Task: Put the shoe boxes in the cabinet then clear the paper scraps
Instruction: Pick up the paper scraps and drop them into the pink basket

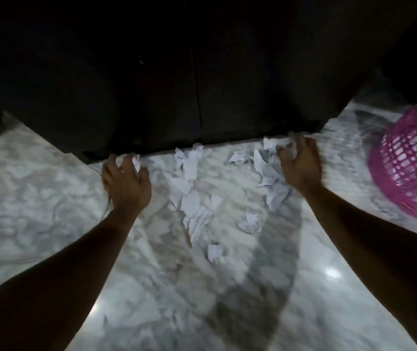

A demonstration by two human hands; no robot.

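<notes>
Lower centre, scraps: paper scraps lie scattered by the cabinet.
Hands: I see left hand and right hand curling fingers onto edge pieces, likely raking inward.

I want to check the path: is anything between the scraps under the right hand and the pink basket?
Nothing visible: only bare marble floor lies between the paper scraps by the right hand and the pink basket, standing just to its right.

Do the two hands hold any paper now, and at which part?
The left hand has its fingers curled over a small paper scrap by the cabinet. The right hand touches crumpled scraps. Blur hides whether either truly grips.
</notes>
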